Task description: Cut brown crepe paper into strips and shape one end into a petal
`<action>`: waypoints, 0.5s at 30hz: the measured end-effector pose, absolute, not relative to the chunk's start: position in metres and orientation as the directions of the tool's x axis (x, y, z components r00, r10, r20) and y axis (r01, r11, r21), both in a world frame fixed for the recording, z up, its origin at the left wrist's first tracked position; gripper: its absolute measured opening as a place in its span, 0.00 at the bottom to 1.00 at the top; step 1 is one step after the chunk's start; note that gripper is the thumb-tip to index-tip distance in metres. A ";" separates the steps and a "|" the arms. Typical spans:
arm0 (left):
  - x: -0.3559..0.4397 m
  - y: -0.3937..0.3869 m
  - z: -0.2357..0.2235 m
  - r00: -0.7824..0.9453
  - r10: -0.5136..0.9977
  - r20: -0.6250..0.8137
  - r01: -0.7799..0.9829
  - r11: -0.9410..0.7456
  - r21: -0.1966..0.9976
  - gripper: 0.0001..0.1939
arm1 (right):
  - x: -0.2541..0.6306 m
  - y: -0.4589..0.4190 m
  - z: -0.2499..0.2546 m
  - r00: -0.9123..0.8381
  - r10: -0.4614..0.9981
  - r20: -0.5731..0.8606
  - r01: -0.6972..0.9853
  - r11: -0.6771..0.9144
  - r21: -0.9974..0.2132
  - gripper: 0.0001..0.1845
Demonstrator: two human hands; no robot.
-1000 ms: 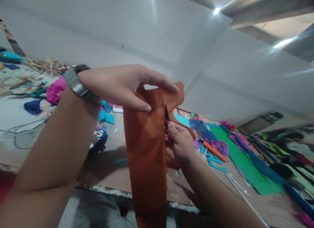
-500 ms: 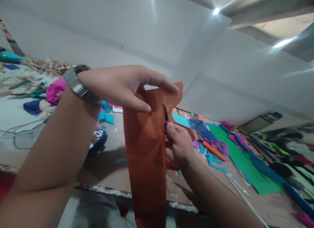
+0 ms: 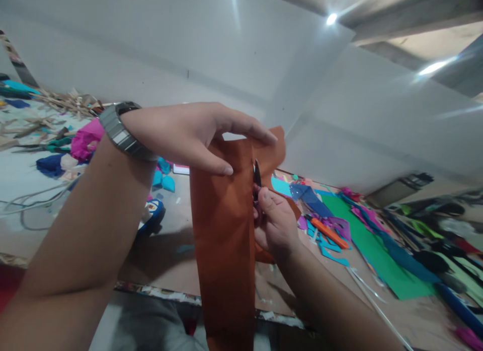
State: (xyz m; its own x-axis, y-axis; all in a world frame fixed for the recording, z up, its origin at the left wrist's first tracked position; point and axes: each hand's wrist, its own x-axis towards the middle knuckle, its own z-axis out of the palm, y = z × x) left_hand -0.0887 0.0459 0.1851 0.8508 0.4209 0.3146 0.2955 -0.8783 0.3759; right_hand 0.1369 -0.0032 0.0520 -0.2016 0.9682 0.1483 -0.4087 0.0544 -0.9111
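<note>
- Sheet, brown-orange [image 3: 222, 230], one: held upright in the hands, in front of the table [image 3: 169, 270], its lower part hanging past the near edge; a flap of the same colour shows behind its upper right side.
- Left hand [image 3: 196, 134]: grasping the sheet by its top, thumb flat on the near face, fingers reaching across to the flap.
- Wristwatch [image 3: 124, 132], metal band: on the left wrist.
- Right hand [image 3: 277, 220]: fingers closed about the handles of the scissors.
- Scissors [image 3: 257, 173], small, dark-bladed: points upward, at the sheet's right side; how far the blades part cannot be told.
- Cutter knife [image 3: 330, 232], orange: on the surface, right of the right hand, among blue scraps [image 3: 334, 258] and purple scraps [image 3: 341, 225].
- Green sheet [image 3: 377, 255]: flat, towards the right end of the surface.
- Pink bundle [image 3: 85, 139]: towards the left end, beyond the left forearm.
- Wooden sticks [image 3: 73, 103], a heap: along the far edge, left part.
- Cyan pieces [image 3: 168, 183]: below the left hand, left of the sheet.
</note>
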 end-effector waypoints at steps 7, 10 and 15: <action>-0.088 0.045 0.185 0.864 0.419 0.279 0.305 -0.876 0.373 0.32 | 0.133 -0.001 0.056 -0.213 0.968 0.132 -0.421 0.031 -0.906 0.22; -0.088 0.048 0.185 0.866 0.420 0.273 0.315 -0.880 0.355 0.33 | 0.131 0.000 0.057 -0.214 0.966 0.145 -0.418 0.044 -0.907 0.22; -0.088 0.048 0.185 0.866 0.432 0.253 0.334 -0.875 0.351 0.33 | 0.129 0.001 0.056 -0.191 0.971 0.146 -0.429 0.052 -0.902 0.22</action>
State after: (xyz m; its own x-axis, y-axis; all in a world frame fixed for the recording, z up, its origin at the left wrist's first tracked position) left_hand -0.0884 0.0479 0.1846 0.8659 0.4317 0.2526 0.3337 -0.8749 0.3511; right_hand 0.1291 0.0006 0.0565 -0.1906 0.9707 0.1463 -0.4289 0.0517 -0.9019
